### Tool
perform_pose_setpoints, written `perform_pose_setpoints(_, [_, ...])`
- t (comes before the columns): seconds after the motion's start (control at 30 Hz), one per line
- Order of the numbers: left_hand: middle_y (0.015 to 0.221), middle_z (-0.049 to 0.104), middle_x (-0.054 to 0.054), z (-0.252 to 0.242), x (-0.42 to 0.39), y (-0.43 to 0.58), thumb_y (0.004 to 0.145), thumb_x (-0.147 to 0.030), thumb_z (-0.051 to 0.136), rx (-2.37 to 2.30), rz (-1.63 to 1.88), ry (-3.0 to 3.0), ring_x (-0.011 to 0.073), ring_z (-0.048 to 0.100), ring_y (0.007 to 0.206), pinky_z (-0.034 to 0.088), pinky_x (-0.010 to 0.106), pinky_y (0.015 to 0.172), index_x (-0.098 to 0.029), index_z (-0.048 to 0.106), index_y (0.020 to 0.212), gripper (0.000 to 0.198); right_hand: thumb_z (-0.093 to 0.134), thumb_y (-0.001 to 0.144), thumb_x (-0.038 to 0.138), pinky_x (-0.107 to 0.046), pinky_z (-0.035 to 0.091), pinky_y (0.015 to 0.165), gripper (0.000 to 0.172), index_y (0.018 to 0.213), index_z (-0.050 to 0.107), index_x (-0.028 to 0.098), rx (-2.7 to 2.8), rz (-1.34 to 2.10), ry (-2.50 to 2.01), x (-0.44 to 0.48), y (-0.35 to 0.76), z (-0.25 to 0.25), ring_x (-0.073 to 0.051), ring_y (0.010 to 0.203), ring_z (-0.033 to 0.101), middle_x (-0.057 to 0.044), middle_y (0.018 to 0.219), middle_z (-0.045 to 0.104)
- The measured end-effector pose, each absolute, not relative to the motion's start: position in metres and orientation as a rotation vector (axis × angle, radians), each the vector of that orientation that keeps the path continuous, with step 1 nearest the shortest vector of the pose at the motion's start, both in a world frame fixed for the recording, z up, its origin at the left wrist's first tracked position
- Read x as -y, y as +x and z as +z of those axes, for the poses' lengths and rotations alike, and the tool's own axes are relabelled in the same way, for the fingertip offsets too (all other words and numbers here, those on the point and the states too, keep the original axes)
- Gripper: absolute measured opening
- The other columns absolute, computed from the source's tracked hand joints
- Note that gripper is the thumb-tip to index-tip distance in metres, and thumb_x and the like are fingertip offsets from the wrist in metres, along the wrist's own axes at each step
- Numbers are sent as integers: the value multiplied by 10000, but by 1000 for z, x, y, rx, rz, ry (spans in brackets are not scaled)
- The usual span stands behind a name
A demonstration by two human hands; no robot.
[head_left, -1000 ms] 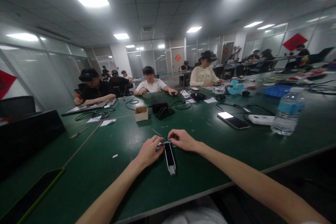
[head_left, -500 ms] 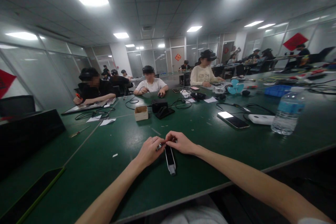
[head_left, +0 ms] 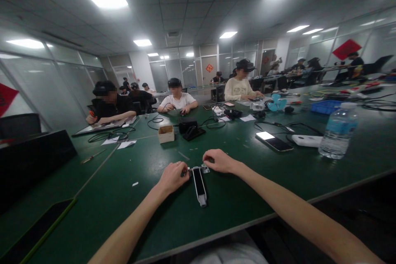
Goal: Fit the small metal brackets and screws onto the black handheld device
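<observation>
A long narrow device [head_left: 199, 185] with a white rim, a black top and a grey near end lies on the green table. To its left, my left hand [head_left: 173, 178] is closed, fingertips pinched close to the device's far end. A small shiny bit shows at those fingertips, too small to name. My right hand [head_left: 219, 161] is off the far right of the device with thumb and fingers curled together. At its fingertips sits a small silver metal piece [head_left: 206, 169] with holes, low over or on the table.
A phone [head_left: 274, 141], a white power bank [head_left: 306, 140] and a water bottle [head_left: 338, 132] stand to the right. Ahead are a small cardboard box [head_left: 166, 134] and a black stand [head_left: 190, 128]. A dark green-edged panel [head_left: 40, 231] lies left. Several people sit across the table.
My hands have moved apart from the device's far end, the right one to the right and slightly away. The far end and the silver metal piece now show.
</observation>
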State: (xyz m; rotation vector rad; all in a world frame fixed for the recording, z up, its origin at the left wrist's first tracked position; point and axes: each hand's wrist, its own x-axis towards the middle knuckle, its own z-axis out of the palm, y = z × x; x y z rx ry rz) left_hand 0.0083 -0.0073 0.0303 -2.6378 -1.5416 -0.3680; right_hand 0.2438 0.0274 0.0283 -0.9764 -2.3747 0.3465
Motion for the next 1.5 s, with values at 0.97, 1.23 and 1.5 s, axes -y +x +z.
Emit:
perform_pose_setpoints(0.97, [898, 660, 26, 29, 7, 9, 863, -275, 500, 1572, -333, -2646, 177, 607, 809, 419, 278, 711, -192, 595, 927, 142, 555, 840, 258, -250, 426, 658, 147, 885, 646, 152, 2508, 422, -990, -25, 242, 26, -143, 749, 566, -41, 856, 635])
perform_pose_setpoints(1.23, [898, 648, 18, 29, 7, 8, 857, -260, 525, 1570, -329, -2646, 173, 603, 813, 411, 271, 705, -197, 575, 922, 103, 566, 831, 242, -240, 415, 633, 138, 875, 656, 148, 2511, 407, -998, -24, 241, 28, -136, 717, 558, -43, 829, 638])
perform_pose_setpoints(1.5, [924, 645, 20, 27, 7, 7, 878, -309, 506, 1595, -335, -2640, 179, 598, 827, 412, 285, 715, -208, 583, 963, 153, 562, 835, 248, -239, 414, 647, 135, 875, 649, 153, 2502, 412, -974, -27, 242, 24, -133, 719, 556, -34, 827, 632])
